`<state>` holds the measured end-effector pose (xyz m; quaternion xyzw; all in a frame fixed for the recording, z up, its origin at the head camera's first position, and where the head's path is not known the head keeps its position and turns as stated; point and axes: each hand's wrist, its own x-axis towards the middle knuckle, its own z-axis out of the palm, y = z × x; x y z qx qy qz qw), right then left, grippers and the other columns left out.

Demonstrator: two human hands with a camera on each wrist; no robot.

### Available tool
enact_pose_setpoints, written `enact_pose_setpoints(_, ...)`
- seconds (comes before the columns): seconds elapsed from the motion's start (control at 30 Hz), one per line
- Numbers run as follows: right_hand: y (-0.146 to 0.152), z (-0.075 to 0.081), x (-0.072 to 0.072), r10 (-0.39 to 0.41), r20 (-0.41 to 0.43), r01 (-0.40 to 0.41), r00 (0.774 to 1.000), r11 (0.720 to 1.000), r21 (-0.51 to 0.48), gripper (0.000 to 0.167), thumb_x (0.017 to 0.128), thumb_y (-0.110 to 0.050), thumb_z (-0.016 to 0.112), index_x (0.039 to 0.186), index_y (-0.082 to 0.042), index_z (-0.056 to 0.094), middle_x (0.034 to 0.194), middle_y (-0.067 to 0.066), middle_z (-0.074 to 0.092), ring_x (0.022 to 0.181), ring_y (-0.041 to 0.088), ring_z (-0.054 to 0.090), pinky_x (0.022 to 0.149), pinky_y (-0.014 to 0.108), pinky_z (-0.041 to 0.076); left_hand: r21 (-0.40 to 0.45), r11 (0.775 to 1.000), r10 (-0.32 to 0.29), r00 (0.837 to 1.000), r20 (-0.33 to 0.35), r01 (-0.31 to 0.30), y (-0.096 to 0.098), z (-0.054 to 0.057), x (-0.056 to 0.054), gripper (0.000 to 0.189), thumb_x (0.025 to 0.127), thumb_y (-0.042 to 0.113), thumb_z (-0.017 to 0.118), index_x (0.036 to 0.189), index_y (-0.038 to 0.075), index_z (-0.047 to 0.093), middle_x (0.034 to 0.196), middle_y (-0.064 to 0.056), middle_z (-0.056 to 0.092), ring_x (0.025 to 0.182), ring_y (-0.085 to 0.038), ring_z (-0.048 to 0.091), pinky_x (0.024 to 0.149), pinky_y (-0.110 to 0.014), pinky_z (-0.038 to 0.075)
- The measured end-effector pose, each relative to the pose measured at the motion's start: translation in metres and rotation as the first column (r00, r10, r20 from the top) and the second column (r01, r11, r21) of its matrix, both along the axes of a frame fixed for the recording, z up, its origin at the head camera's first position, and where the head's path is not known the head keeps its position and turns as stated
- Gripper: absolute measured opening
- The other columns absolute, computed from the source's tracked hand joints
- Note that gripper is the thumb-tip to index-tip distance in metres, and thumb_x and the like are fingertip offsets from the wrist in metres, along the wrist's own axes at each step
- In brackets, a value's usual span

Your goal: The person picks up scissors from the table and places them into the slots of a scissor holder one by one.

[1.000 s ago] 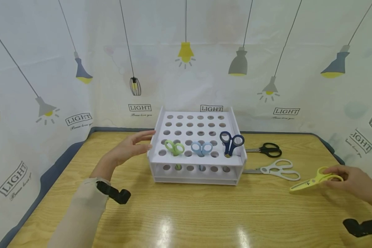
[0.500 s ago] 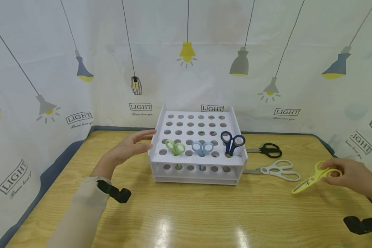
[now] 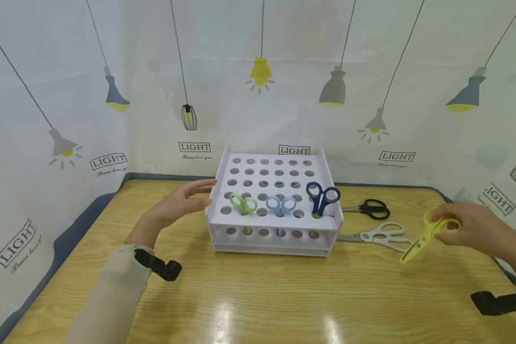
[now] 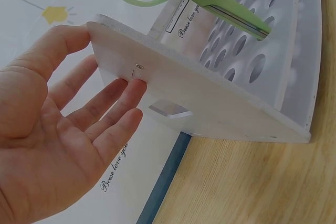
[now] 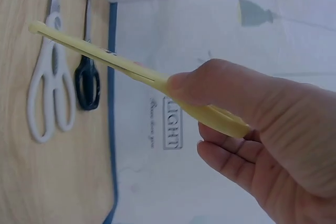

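Yellow scissors (image 3: 422, 239) are pinched by the handles between the thumb and fingers of my right hand (image 3: 473, 227), blades pointing down and left above the table. In the right wrist view the scissors (image 5: 105, 56) appear edge-on. My left hand (image 3: 181, 203) touches the left side panel of the white holed rack (image 3: 258, 220) with its fingertips, fingers extended. Light green scissors (image 3: 243, 204), light blue scissors (image 3: 280, 205) and dark blue scissors (image 3: 321, 198) stand in holes of the rack's front rows, handles up.
Black scissors (image 3: 373, 209) and white scissors (image 3: 380, 235) lie on the wooden table (image 3: 275, 296) right of the rack, blade tips hidden by it. A printed cloth (image 3: 163, 95) rises behind and at both sides of the table.
My right hand has lifted the yellow scissors off the table and moved slightly left and away from me, tilting the blades downward more steeply. My left hand stays at the rack.
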<state>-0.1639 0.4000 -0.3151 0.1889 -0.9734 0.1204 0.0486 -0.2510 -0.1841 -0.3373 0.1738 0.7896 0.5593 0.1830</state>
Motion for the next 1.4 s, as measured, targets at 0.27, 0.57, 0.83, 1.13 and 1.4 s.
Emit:
enact_pose_setpoints(0.27,-0.028,0.027,0.006,0.073,-0.120,-0.068,0.990,0.997,0.043,0.034,0.060,-0.003,0.082,0.088,-0.008,0.064,0.083,0.003,0.050,0.070,0.013,0.052,0.056,0.020,0.050,0.014,1.000,-0.006,1.000,0.001,0.006,0.000,0.000,0.000,0.059,0.089,0.023,0.061,0.142,0.016,0.036,0.141,-0.017,0.032,0.125,-0.033,0.035,0.099,-0.051,0.031)
enact_pose_setpoints(0.57,-0.069,0.064,0.016,0.166,-0.209,-0.154,0.964,0.985,0.074,0.039,0.056,0.000,0.082,0.088,-0.014,0.064,0.084,-0.001,0.048,0.067,0.010,0.053,0.053,0.021,0.048,0.019,1.000,-0.006,1.000,-0.009,0.006,0.000,0.000,0.000,0.058,0.089,0.021,0.061,0.142,0.015,0.036,0.141,-0.017,0.033,0.125,-0.034,0.036,0.099,-0.051,0.031)
enact_pose_setpoints(0.83,-0.101,0.098,0.023,0.258,-0.286,-0.229,0.923,0.965,0.130,0.043,0.053,-0.001,0.084,0.088,-0.016,0.064,0.085,-0.005,0.046,0.066,0.009,0.053,0.053,0.022,0.047,0.014,1.000,-0.009,1.000,-0.007,0.009,0.000,0.001,0.001,0.059,0.089,0.023,0.060,0.142,0.015,0.035,0.142,-0.018,0.031,0.126,-0.034,0.034,0.099,-0.052,0.031)
enact_pose_setpoints(1.13,-0.134,0.117,0.016,0.399,-0.322,-0.373,0.858,0.917,0.144,0.042,0.056,0.000,0.081,0.089,-0.019,0.063,0.087,-0.008,0.046,0.069,0.006,0.052,0.058,0.023,0.047,-0.003,1.000,-0.014,1.000,-0.018,0.014,-0.001,-0.002,-0.001,0.058,0.090,0.024,0.060,0.142,0.016,0.035,0.141,-0.017,0.033,0.125,-0.033,0.036,0.099,-0.051,0.032)
enact_pose_setpoints(1.4,-0.156,0.131,0.004,0.474,-0.323,-0.451,0.819,0.880,0.147,0.044,0.054,0.003,0.082,0.088,-0.016,0.061,0.085,-0.003,0.047,0.067,0.007,0.054,0.054,0.023,0.048,-0.006,1.000,-0.015,1.000,-0.018,0.015,-0.001,0.000,-0.001,0.058,0.090,0.025,0.060,0.142,0.017,0.035,0.141,-0.017,0.033,0.126,-0.033,0.035,0.099,-0.051,0.032)
